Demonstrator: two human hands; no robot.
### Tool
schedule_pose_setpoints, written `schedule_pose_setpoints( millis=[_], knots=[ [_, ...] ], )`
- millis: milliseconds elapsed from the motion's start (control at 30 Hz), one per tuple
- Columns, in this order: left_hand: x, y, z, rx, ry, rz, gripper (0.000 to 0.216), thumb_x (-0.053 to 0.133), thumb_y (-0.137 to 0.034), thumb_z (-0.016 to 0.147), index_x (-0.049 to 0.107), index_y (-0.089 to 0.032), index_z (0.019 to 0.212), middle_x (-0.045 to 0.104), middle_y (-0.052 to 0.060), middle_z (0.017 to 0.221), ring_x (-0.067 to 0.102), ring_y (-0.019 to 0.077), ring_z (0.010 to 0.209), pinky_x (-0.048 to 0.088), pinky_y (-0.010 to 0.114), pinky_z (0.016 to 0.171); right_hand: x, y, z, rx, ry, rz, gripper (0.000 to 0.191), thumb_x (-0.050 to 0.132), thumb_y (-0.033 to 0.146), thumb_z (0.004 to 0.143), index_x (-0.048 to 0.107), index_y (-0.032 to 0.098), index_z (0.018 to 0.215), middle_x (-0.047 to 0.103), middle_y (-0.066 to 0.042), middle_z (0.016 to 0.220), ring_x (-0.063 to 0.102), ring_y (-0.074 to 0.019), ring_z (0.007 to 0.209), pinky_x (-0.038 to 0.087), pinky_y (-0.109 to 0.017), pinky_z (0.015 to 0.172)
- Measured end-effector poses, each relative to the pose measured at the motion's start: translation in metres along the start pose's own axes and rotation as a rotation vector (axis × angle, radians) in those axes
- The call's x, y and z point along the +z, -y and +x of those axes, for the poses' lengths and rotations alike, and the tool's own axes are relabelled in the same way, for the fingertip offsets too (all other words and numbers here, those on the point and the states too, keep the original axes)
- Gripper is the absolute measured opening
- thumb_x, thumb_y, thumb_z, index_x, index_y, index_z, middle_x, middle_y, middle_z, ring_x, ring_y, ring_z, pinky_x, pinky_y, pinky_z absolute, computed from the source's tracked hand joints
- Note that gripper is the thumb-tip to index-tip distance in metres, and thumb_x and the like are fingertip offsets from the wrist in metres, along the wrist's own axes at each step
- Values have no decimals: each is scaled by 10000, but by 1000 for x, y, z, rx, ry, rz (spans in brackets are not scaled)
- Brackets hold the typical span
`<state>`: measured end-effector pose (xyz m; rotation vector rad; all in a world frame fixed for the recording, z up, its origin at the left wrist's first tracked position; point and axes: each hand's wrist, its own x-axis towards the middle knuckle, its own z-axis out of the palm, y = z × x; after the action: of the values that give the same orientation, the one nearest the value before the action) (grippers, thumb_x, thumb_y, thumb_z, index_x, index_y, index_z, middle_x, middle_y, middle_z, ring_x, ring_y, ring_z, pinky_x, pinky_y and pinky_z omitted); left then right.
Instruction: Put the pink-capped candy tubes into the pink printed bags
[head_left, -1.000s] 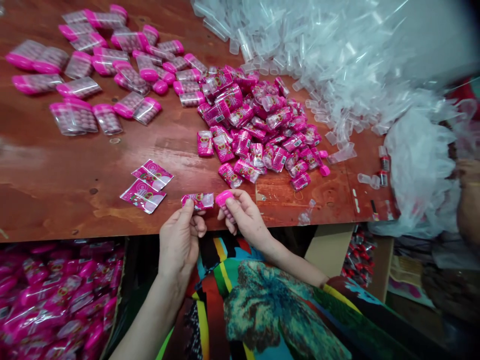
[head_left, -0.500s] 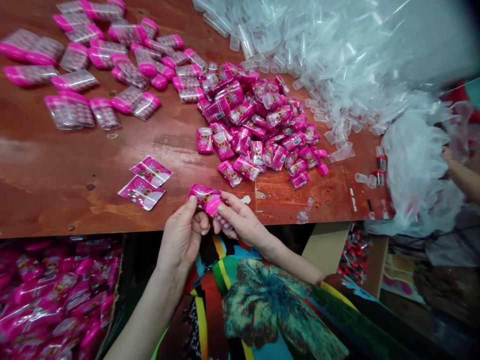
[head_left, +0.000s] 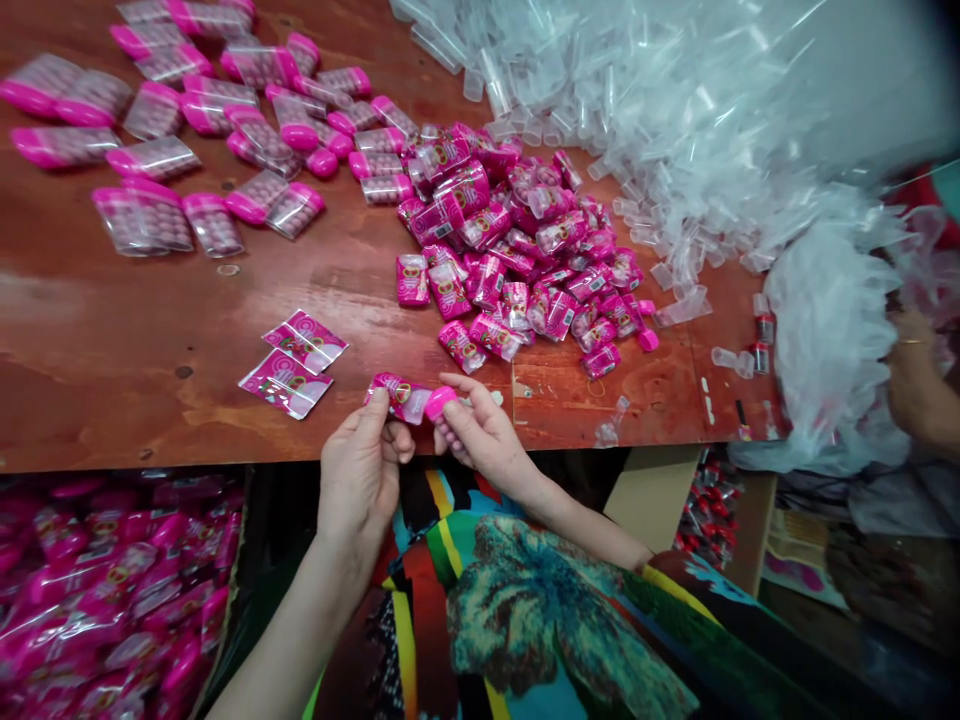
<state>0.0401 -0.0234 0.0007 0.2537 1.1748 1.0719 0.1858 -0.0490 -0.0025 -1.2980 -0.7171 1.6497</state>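
Worktop (head_left: 142,330) reddish-brown wood, glossy, dark knot (head_left: 184,372) showing — pale glare (head_left: 37,295) at far left. Open cardboard box (head_left: 649,497) below near edge, right side — surroundings there dim.

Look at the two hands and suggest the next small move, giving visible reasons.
Probably ease the pink-capped container in the right hand into the printed sleeve in the left hand. The sleeve's end faces the cap at close range, and the pile of packs beyond shows similar pink print wrapped around its pieces.
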Motion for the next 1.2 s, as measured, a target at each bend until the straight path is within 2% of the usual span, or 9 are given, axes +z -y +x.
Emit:
schedule_pose_setpoints(
  millis=[100, 267, 500, 733, 867, 1000, 1200],
  knots=[
    [2, 1, 1, 16, -31, -8, 477, 961, -513, 749, 627, -179, 683, 596, -22, 509, 514, 89, 431, 405, 212, 445, -1, 2, -3, -1, 18, -18, 597, 778, 612, 934, 526, 265, 1350, 606, 43, 779, 576, -129, 618, 411, -245, 530],
    [7, -1, 0, 16, -87, -12, 483, 996, -475, 690, 610, -185, 669, 572, -40, 478, 497, 90, 422, 382, 208, 432, -5, 6, -7, -39, -91, -12, 566, 750, 612, 958, 532, 256, 1340, 593, 50, 750, 534, -119, 610, 387, -232, 525],
    [9, -1, 0, 18, -81, 25, 469, 968, -485, 723, 618, -178, 666, 575, -35, 483, 499, 96, 416, 393, 220, 436, -2, -2, -5, -66, -68, -33, 547, 725, 629, 974, 526, 266, 1330, 616, 42, 765, 562, -136, 612, 431, -263, 548],
    [8, -1, -1, -3, -60, 41, 460, 931, -518, 787, 635, -181, 681, 587, -24, 496, 510, 99, 429, 395, 212, 442, -5, -15, -5, -187, -73, -202, 510, 682, 574, 1034, 526, 279, 1419, 642, 32, 767, 601, -167, 681, 472, -312, 632],
    [6, -1, -1, -5, -28, 44, 439, 929, -521, 786, 674, -172, 713, 604, -12, 511, 516, 103, 438, 399, 210, 439, -3, -9, -4, -91, -8, -84, 575, 709, 601, 995, 498, 277, 1421, 639, 33, 786, 599, -152, 648, 447, -280, 581],
    [4, -1, -1, -9, -8, 46, 449, 919, -540, 801, 674, -176, 706, 604, -9, 514, 510, 101, 435, 398, 209, 441, -4, -1, -2, 32, 49, -13, 655, 730, 640, 956, 492, 265, 1437, 617, 36, 740, 558, -146, 597, 371, -248, 503],
    [2, 1, 0, -7, -4, 53, 472, 946, -544, 761, 655, -179, 690, 593, -14, 503, 503, 105, 432, 392, 214, 428, -5, -7, -1, -83, -54, -66, 616, 690, 650, 986, 507, 251, 1418, 620, 37, 765, 575, -136, 638, 414, -257, 543]
  ],
)
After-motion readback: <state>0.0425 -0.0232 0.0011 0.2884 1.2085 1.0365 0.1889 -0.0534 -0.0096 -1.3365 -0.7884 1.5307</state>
